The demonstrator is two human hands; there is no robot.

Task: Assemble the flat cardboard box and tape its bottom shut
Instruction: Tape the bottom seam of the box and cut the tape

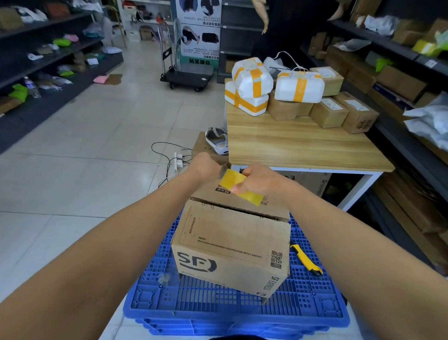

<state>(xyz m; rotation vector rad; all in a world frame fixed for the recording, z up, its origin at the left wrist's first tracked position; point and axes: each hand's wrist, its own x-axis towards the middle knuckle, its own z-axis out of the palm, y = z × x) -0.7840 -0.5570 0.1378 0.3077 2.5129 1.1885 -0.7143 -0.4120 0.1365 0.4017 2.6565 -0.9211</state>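
Note:
A brown cardboard box with an SF logo stands erected on stacked blue plastic pallets. Its top flaps are folded over, with a seam gap across the upper face. Above the box's far edge my right hand is closed on a strip of yellow tape, thumb pressed on it. My left hand is curled beside it at the strip's far end; what it grips is hidden behind the hand. I cannot make out a tape roll.
A yellow utility knife lies on the pallet right of the box. A wooden table with parcels stands ahead. Shelves line both sides. A person stands at the back. Cables and a power strip lie on the floor.

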